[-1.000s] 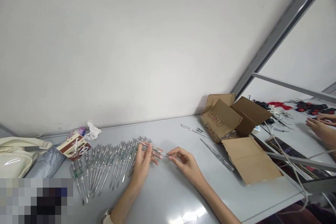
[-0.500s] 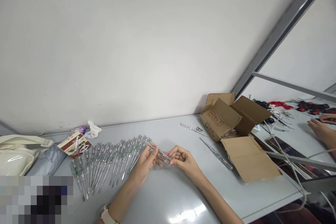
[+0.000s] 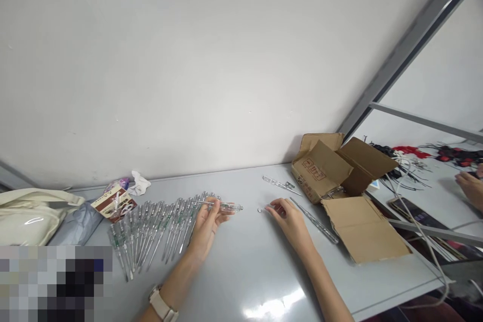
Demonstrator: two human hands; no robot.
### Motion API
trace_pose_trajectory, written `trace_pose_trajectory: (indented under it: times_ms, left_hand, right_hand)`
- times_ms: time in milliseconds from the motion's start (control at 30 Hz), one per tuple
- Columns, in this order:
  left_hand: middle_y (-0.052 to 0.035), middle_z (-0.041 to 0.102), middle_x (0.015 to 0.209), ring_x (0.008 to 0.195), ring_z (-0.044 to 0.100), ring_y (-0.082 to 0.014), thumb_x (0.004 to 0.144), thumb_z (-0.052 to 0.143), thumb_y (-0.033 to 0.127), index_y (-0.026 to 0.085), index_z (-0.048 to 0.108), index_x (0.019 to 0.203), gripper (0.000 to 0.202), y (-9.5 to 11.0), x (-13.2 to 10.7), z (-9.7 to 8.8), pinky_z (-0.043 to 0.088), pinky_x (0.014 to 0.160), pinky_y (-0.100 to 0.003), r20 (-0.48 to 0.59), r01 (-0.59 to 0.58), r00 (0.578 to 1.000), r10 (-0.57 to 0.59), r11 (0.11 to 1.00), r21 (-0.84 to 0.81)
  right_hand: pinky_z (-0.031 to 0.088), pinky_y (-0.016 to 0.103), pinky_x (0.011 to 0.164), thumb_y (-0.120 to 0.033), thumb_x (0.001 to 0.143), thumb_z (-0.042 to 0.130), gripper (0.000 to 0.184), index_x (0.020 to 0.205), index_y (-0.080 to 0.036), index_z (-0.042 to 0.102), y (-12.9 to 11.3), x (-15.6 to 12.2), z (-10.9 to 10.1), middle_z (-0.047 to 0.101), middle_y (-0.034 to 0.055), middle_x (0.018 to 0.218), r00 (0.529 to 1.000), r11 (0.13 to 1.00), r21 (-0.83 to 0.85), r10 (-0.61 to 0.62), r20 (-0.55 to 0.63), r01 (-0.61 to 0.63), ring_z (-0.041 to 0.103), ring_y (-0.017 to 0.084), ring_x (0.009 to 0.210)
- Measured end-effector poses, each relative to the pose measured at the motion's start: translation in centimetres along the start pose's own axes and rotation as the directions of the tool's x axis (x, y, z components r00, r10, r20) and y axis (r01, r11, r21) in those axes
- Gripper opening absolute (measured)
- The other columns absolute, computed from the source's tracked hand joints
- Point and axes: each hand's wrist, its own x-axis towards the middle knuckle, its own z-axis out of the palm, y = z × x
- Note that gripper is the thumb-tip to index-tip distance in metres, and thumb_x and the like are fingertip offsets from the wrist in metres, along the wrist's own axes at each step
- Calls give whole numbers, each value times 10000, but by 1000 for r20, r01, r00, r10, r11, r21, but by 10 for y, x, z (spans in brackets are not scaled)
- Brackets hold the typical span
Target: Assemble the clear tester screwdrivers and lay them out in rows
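My left hand (image 3: 206, 224) is closed around a tester screwdriver (image 3: 229, 207) with a clear handle and green inside. Its thin shaft points left, and a small metallic bit shows at the handle's right end. Apart from it, my right hand (image 3: 289, 219) pinches a tiny clear cap (image 3: 259, 210) at the fingertips; its exact shape is too small to make out. Left of my left hand lies a fanned row of several similar tester screwdrivers (image 3: 162, 216), handles toward the wall and shafts toward me.
An open cardboard box (image 3: 313, 171) stands at the right, a flap spread over the table. Beside it lie a clear handle piece (image 3: 277, 182) and several loose shafts (image 3: 315, 221). A printed packet (image 3: 113, 203), tissue (image 3: 139, 183) and cream bag (image 3: 30, 216) sit left. Another person's hand (image 3: 470, 188) shows far right.
My hands have moved apart. My right hand went right and away from the screwdriver's handle end with the small cap, while my left hand keeps the screwdriver, now turned more level.
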Motion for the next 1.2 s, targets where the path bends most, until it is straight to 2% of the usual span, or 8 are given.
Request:
trace_pose_trajectory:
  times_ms: [167,333,433,533,633,800,967,1200]
  left_hand:
    - [-17,707,832,870,734,-213,742,776,470,186,523,949,433,-1,-3,3,545,724,-247,37,31,999,-33,998,46]
    - [8,675,816,831,737,-211,728,780,480,190,527,941,440,-1,-4,5,546,693,-249,21,30,999,-32,996,81]
    - [13,670,788,798,737,-207,715,788,479,192,524,932,446,-1,-4,5,545,674,-249,2,35,999,-35,994,102]
    - [9,677,768,793,737,-210,707,789,490,195,518,927,457,-2,-4,6,545,672,-254,9,37,999,-38,993,111]
    - [10,681,761,782,737,-213,705,784,504,199,514,931,466,-4,-3,5,546,667,-261,21,31,999,-33,992,120]
    - [10,686,792,784,737,-206,721,773,505,201,512,938,455,-7,-1,2,546,669,-261,42,32,998,-38,990,134]
    - [16,677,765,764,734,-202,719,774,508,194,525,927,452,-8,-2,3,545,641,-256,62,34,997,-44,987,155]
    - [-11,704,747,752,735,-208,719,777,506,181,540,912,446,-8,-2,1,554,649,-270,82,46,995,-61,985,167]
  right_hand:
    - [456,323,688,-469,875,608,277,919,-198,639,5,0,11,586,46,835,991,999,-29,-30,133,34,560,194,719]
    - [448,325,688,-397,895,569,213,880,-194,632,-1,0,19,586,39,802,993,999,34,-22,118,18,550,184,701]
    - [449,315,675,-428,852,626,243,881,-187,625,-3,0,21,602,30,756,988,974,214,44,146,-75,554,175,689]
    - [471,303,707,-495,783,703,346,900,-181,616,-9,-1,24,622,29,777,971,853,485,91,223,-191,582,164,724]
    - [474,277,721,-502,738,757,379,893,-182,626,-15,-3,30,636,21,788,947,760,594,89,308,-265,596,149,745]
    - [471,253,701,-484,721,788,365,880,-183,654,-21,-8,33,662,16,797,928,726,616,85,362,-306,610,135,738]
    - [493,292,783,-487,754,758,348,899,-181,682,-34,-9,24,697,32,833,918,747,589,75,389,-310,643,162,795]
    - [502,312,765,-472,704,791,329,779,-182,656,-37,-11,23,713,35,801,914,740,590,80,399,-322,645,167,756]
